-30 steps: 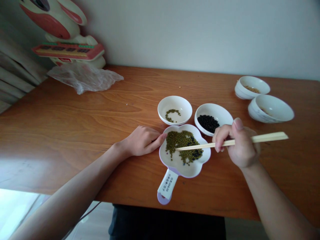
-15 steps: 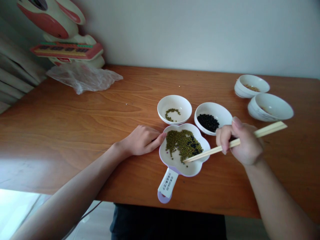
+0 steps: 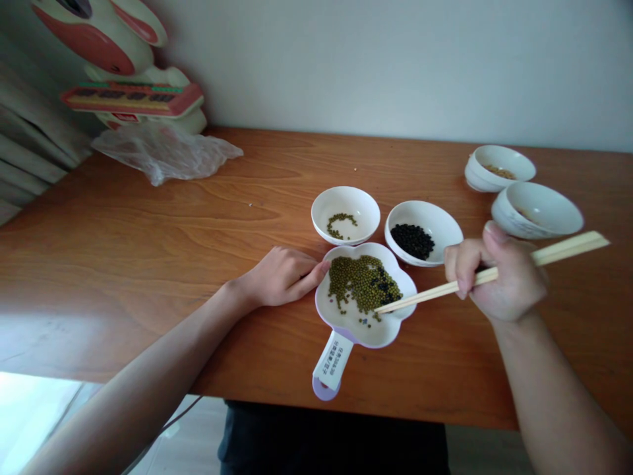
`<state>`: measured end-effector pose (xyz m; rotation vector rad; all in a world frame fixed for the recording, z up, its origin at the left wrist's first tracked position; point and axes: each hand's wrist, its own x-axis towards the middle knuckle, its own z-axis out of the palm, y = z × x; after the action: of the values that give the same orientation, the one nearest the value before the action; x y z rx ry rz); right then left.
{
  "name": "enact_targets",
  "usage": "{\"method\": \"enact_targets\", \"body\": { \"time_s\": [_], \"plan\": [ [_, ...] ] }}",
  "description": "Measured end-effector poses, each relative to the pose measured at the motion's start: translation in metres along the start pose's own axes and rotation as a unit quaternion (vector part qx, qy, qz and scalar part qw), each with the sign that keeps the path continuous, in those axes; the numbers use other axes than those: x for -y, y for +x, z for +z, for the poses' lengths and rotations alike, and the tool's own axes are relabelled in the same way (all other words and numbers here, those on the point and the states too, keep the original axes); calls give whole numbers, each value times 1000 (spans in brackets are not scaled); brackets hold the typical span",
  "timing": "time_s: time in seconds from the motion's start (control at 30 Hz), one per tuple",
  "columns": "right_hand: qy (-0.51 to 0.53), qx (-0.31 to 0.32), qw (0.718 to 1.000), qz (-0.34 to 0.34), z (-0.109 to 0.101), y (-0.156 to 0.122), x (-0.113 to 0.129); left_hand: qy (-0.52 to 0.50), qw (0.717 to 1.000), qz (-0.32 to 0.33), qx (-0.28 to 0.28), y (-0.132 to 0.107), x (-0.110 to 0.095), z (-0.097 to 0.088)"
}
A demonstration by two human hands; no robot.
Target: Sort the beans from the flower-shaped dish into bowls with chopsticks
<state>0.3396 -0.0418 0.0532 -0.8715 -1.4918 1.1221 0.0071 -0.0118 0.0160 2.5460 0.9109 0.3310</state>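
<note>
A flower-shaped white and lilac dish [image 3: 330, 310] with a labelled handle [image 3: 332, 359] lies on the table. Green mung beans [image 3: 363, 280] fill much of it, with some black beans [image 3: 388, 284] mixed in on the right. My left hand [image 3: 287, 277] is closed on the dish's left rim, thumb and fingers at the edge. In my right hand [image 3: 499, 274] is a pair of chopsticks [image 3: 435, 291]; their tips touch beans near the dish's lower middle. Just behind stand a white bowl [image 3: 363, 204] with a few mung beans and a white bowl [image 3: 442, 221] holding black beans.
At the back right, two more white bowls stand close together, one bowl [image 3: 475, 175] with yellowish grains and the nearer bowl [image 3: 507, 218] with a little content. A clear plastic bag [image 3: 173, 158] and a rabbit-shaped toy keyboard [image 3: 133, 99] occupy the back left, against the wall.
My right hand has moved right and slightly up with the chopsticks; their tips have shifted slightly right and up within the dish. A few beans now lie apart near the tips. My left hand stays put.
</note>
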Motion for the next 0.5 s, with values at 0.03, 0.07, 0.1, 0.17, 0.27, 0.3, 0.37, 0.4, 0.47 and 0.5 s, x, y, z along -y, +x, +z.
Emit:
{"method": "enact_targets", "body": {
  "time_s": [0.03,0.07,0.1,0.17,0.27,0.3,0.37,0.4,0.47,0.5],
  "plan": [
    [-15,0,1000,4,1,0,-1,0,1000,-2,0,0,0,0],
    [-28,2,1000,8,3,0,-2,0,1000,-4,0,0,0,0],
    [-37,5,999,13,4,0,-2,0,1000,-6,1,0,0,0],
    [-31,4,999,15,5,0,-1,-2,1000,-4,1,0,0,0],
    [2,1,1000,12,1,1,3,-1,1000,-2,-1,0,0,1],
    [10,2,1000,12,0,1,4,1,1000,-3,-1,0,0,1],
    [9,9,1000,17,-1,0,3,3,1000,-4,0,0,1,1],
    [0,13,1000,23,-1,0,2,4,1000,-3,1,-1,2,1],
    [-25,17,999,36,1,-1,0,4,1000,-4,3,-1,2,1],
    [-34,16,998,40,2,-1,-1,3,1000,-5,4,-1,2,1]
  ]
}}
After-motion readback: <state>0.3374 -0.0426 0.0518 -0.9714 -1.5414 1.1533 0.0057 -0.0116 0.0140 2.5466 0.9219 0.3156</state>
